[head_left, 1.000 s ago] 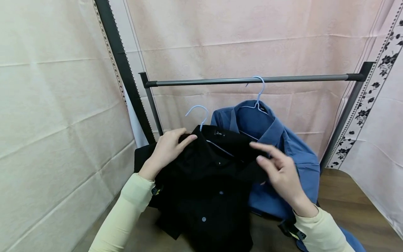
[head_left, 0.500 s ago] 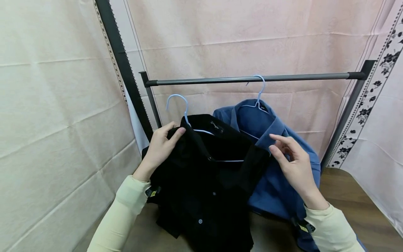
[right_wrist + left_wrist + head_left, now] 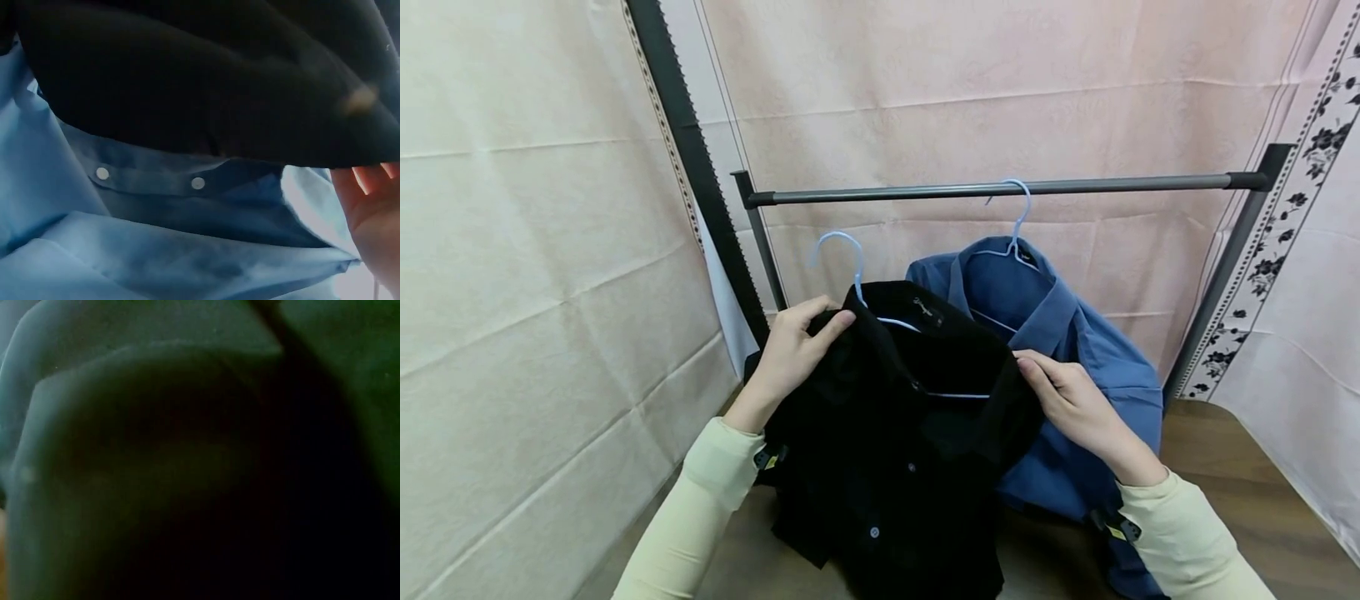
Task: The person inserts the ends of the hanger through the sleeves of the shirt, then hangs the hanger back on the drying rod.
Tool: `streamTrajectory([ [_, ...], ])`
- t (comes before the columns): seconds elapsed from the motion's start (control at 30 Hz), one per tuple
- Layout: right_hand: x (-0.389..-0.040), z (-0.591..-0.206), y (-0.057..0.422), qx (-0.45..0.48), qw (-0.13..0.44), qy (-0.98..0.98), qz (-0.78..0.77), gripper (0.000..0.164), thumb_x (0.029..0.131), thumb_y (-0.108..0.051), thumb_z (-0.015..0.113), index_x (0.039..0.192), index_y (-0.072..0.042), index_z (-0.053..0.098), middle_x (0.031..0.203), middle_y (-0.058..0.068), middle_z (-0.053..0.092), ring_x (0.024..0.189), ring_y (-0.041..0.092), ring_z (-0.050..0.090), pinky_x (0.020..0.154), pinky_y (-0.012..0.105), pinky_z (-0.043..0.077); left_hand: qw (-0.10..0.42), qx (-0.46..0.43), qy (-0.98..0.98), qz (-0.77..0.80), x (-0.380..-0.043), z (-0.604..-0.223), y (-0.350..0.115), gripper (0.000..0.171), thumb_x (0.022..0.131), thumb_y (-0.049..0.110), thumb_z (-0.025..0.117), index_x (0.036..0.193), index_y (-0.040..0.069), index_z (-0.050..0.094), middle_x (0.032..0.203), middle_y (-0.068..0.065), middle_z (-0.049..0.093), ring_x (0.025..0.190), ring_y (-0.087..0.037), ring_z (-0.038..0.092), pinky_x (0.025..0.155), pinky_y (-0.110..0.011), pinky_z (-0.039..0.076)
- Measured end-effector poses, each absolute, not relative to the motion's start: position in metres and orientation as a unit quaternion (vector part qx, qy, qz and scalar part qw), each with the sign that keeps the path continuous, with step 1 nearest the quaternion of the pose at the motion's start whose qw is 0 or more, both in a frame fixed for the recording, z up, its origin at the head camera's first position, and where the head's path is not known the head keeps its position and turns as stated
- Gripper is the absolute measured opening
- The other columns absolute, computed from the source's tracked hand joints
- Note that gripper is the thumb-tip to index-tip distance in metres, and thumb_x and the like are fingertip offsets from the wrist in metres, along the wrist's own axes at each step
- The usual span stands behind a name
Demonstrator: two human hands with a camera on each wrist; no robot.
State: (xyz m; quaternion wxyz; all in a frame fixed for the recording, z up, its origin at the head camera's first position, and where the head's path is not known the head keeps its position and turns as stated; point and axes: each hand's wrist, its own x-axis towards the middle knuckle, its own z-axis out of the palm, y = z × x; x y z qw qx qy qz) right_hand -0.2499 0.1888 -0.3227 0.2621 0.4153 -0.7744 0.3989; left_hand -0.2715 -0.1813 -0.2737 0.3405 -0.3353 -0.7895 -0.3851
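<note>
A black button-up shirt (image 3: 887, 442) is on a light blue hanger (image 3: 858, 268), whose hook rises free from the collar below the rail. At the shoulder on the left, my left hand (image 3: 793, 346) grips the cloth between thumb and fingers. My right hand (image 3: 1078, 408) pinches the shirt's other shoulder, beside the open collar. In the right wrist view, the fingers of that hand (image 3: 378, 215) go behind the edge of the black cloth (image 3: 156, 81). Dark, blurred cloth (image 3: 156, 456) fills the left wrist view and hides the left hand.
Behind the black shirt, a blue shirt (image 3: 1101, 358) hangs by a second light blue hanger (image 3: 1018, 217) from the grey rail (image 3: 887, 193). The rack's uprights stand at both sides. A wooden table (image 3: 1217, 467) lies below, with pale curtains (image 3: 550, 208) around.
The black shirt and its hanger have risen, swinging left and then slightly back right. My right hand, apart from the shirt half a second ago, now pinches its shoulder.
</note>
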Motion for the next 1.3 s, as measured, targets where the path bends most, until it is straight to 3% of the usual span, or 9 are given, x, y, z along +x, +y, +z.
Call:
streamTrajectory([
  [0.1,-0.249,-0.319,0.183,0.417,0.271,-0.774,0.392,0.030,0.106,0.002,0.046,0.122,-0.004,0.070,0.090,-0.004,0.070,0.081,0.000,0.061,0.078,0.013,0.045,0.349,-0.358,-0.783,-0.370,-0.271,-0.274,-0.175,0.011,0.099,0.021,0.067,0.093,0.013,0.072,0.087,0.003,0.068,0.079,-0.013,0.061,0.076,-0.030,0.050],
  [0.27,-0.241,-0.313,0.177,0.369,0.205,-0.796,0.435,0.034,0.110,-0.009,0.039,0.133,-0.001,0.064,0.126,0.015,0.068,0.115,-0.006,0.056,0.094,0.010,0.042,0.356,-0.369,-0.781,-0.356,-0.270,-0.273,-0.163,0.008,0.098,0.018,0.068,0.095,0.012,0.072,0.088,0.003,0.069,0.079,-0.012,0.062,0.075,-0.031,0.050],
  [0.4,-0.236,-0.311,0.176,0.355,0.180,-0.800,0.450,0.036,0.111,-0.012,0.038,0.135,0.001,0.062,0.130,0.016,0.065,0.117,-0.009,0.053,0.095,0.009,0.041,0.361,-0.368,-0.782,-0.350,-0.270,-0.272,-0.159,0.007,0.098,0.017,0.069,0.094,0.011,0.071,0.088,0.002,0.069,0.079,-0.012,0.062,0.075,-0.031,0.050],
  [0.53,-0.235,-0.313,0.174,0.370,0.202,-0.801,0.426,0.030,0.107,-0.008,0.048,0.130,0.002,0.065,0.102,0.008,0.072,0.090,-0.006,0.059,0.079,0.012,0.046,0.365,-0.369,-0.783,-0.343,-0.269,-0.272,-0.155,0.007,0.097,0.018,0.070,0.093,0.012,0.071,0.087,0.003,0.068,0.080,-0.012,0.062,0.075,-0.032,0.050],
  [0.77,-0.234,-0.320,0.170,0.360,0.167,-0.832,0.387,0.037,0.095,-0.020,0.072,0.131,-0.012,0.069,0.110,0.001,0.073,0.073,0.003,0.061,0.072,0.022,0.050,0.349,-0.388,-0.784,-0.337,-0.263,-0.273,-0.145,0.007,0.098,0.018,0.069,0.094,0.013,0.071,0.090,0.006,0.069,0.084,-0.009,0.064,0.077,-0.031,0.051],
  [0.9,-0.234,-0.324,0.164,0.374,0.164,-0.826,0.389,0.011,0.094,-0.024,0.074,0.103,-0.019,0.074,0.067,-0.012,0.054,0.047,0.002,0.045,0.053,0.023,0.044,0.327,-0.403,-0.792,-0.322,-0.259,-0.274,-0.135,0.007,0.099,0.020,0.067,0.098,0.014,0.070,0.094,0.005,0.069,0.089,-0.007,0.064,0.081,-0.029,0.052],
  [0.97,-0.234,-0.325,0.162,0.378,0.189,-0.818,0.390,0.002,0.094,-0.021,0.074,0.095,-0.022,0.074,0.061,-0.015,0.041,0.046,0.001,0.042,0.050,0.022,0.041,0.316,-0.410,-0.795,-0.317,-0.257,-0.274,-0.131,0.008,0.100,0.021,0.067,0.100,0.013,0.070,0.096,0.005,0.069,0.091,-0.007,0.064,0.082,-0.029,0.052],
  [1.07,-0.233,-0.326,0.162,0.372,0.231,-0.808,0.394,0.011,0.092,-0.014,0.074,0.096,-0.023,0.077,0.057,-0.017,0.035,0.046,0.000,0.040,0.048,0.020,0.038,0.309,-0.422,-0.797,-0.303,-0.256,-0.274,-0.129,0.010,0.100,0.023,0.067,0.103,0.013,0.069,0.097,0.005,0.067,0.090,-0.006,0.063,0.081,-0.029,0.051],
  [1.3,-0.232,-0.321,0.168,0.368,0.291,-0.787,0.401,0.026,0.088,-0.006,0.077,0.076,-0.027,0.067,0.056,-0.014,0.028,0.044,-0.004,0.031,0.043,0.018,0.031,0.408,-0.432,-0.781,-0.193,-0.261,-0.275,-0.146,0.032,0.100,0.044,0.061,0.106,0.014,0.070,0.096,0.005,0.068,0.082,-0.008,0.064,0.071,-0.029,0.053],
])
